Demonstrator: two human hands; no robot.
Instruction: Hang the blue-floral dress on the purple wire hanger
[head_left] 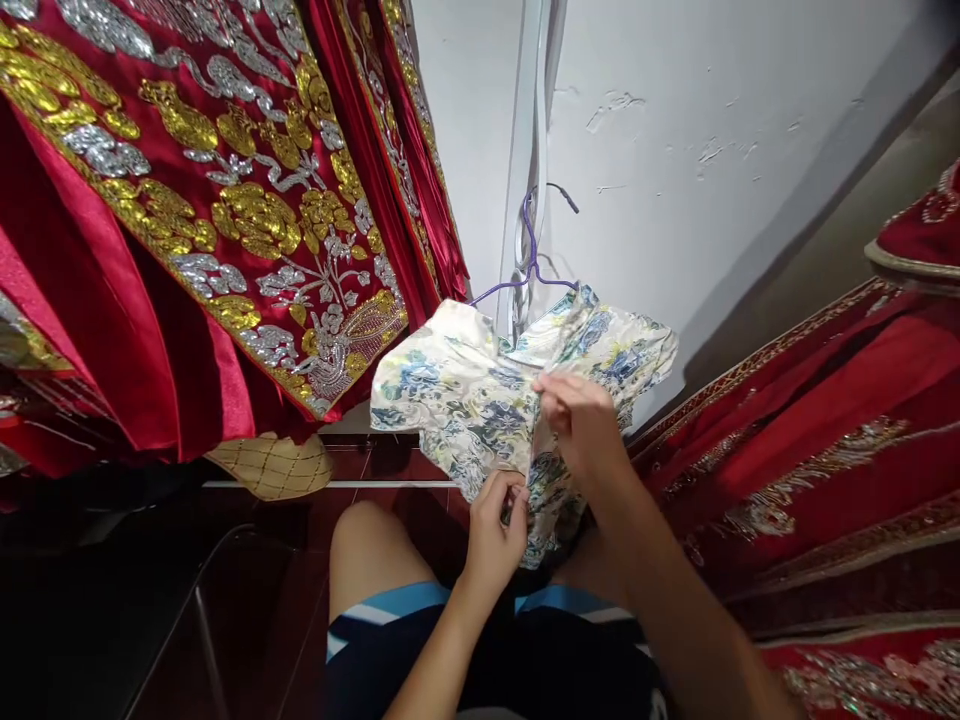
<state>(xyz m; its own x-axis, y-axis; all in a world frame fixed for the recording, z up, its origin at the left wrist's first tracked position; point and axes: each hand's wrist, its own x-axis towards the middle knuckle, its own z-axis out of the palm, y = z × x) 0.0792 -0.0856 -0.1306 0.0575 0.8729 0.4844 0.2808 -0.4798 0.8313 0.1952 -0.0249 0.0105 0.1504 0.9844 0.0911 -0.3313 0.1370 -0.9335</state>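
A short-sleeved floral shirt (pixel 465 390) in cream, blue and green hangs on a purple hanger (pixel 532 240) in front of me. With thumb and fingers closed, my left hand (pixel 499 525) pinches the lower part of its front edge. Higher up, near the neckline, my right hand (pixel 577 405) is closed on the same front edge. Whether a button lies under either hand's fingers cannot be seen. The shirt's lower right side is partly behind my right hand and forearm.
Red garments with gold and silver sequins (pixel 255 220) hang at the left. More red beaded garments (pixel 810 440) are close on the right. A white wall (pixel 675 150) with a pale vertical strip stands behind the hanger. A dark chair (pixel 112 600) is at the lower left.
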